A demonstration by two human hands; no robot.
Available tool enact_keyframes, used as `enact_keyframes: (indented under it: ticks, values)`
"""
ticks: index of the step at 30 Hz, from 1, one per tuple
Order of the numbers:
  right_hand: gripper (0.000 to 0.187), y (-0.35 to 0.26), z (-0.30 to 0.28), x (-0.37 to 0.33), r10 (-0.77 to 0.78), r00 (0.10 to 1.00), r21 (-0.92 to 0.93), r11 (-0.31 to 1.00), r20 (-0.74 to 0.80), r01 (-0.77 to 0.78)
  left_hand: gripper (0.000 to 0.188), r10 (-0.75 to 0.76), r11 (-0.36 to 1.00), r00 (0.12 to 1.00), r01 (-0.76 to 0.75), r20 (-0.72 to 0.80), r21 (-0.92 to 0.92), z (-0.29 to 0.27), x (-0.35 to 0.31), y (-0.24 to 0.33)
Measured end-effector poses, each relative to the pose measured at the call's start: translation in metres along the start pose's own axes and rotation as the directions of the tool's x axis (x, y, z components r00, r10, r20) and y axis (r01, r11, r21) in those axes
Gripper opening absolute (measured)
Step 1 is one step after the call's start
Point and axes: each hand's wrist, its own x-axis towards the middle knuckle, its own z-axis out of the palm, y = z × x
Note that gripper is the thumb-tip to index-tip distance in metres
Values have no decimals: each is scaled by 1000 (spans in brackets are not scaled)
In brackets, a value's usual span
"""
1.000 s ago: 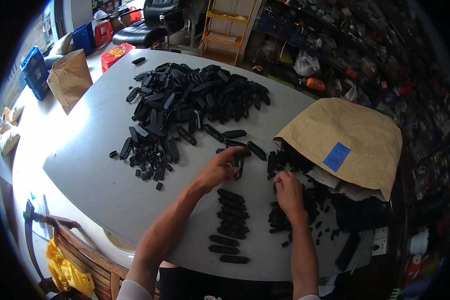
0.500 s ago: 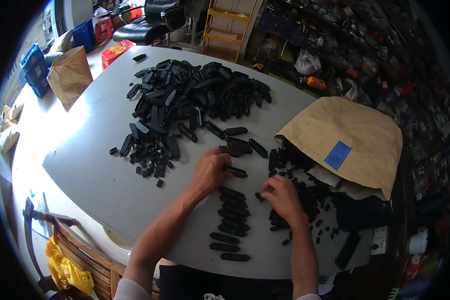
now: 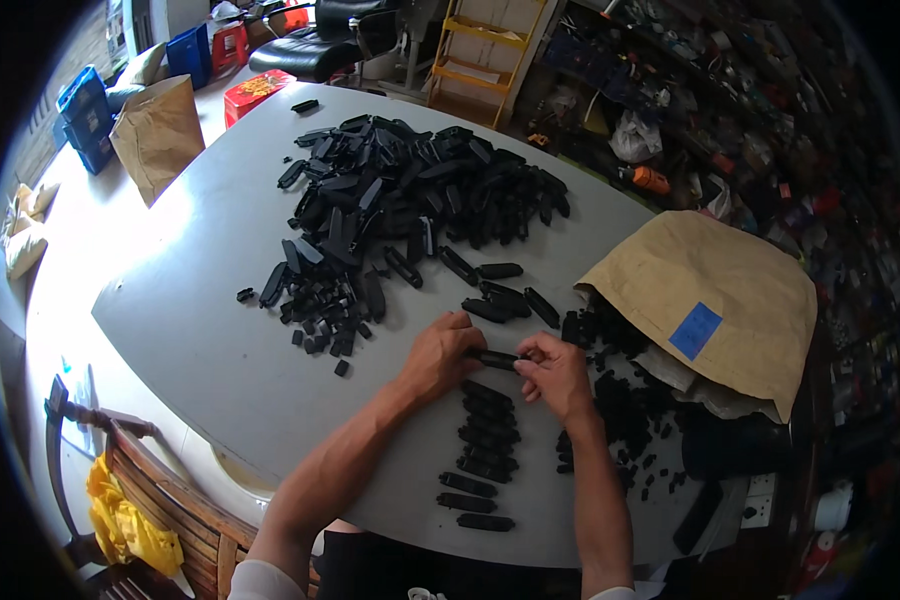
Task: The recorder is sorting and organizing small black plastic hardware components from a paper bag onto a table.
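Observation:
My left hand [image 3: 440,355] is closed around the left end of a long, narrow black plastic part [image 3: 494,360], held just above the table. At the part's right end, my right hand [image 3: 555,380] has thumb and fingers pinched together. A small black piece between those fingertips is mostly hidden. Below the hands lies a column of similar black parts [image 3: 487,436], side by side and running toward me. Just beyond my fingers rest several more loose long parts [image 3: 510,300].
A large heap of black parts [image 3: 410,180] covers the table's far side, with small black blocks [image 3: 325,315] at its near left. At right, an open brown paper bag [image 3: 715,290] lies above a spread of tiny black pieces [image 3: 625,420]. A wooden chair [image 3: 170,490] stands at lower left.
My right hand has moved up from beside the tiny pieces to the right end of the long part in my left hand. The view has shifted slightly.

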Motion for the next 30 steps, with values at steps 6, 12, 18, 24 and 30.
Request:
enact_keyframes:
  ticks: [6,12,18,24,30]
  values:
    - [14,-7,7,13,49,998,-18,999,-38,-50,20,7,1000,1000,-7,-10,6,2,-1,-1]
    - [20,-1,17,22,47,998,-99,994,-51,-52,20,40,999,999,-39,-25,7,2,-1,-3]
    - [19,13,27,27,-74,984,-250,968,-165,31,19,31,999,999,-30,-29,34,5,-1,-3]
    - [20,9,35,18,-366,912,-643,747,-186,168,19,54,998,998,-53,-21,33,4,0,-1]
    - [16,-6,26,11,-341,940,-785,587,-14,201,21,38,999,999,-39,8,15,2,-1,0]
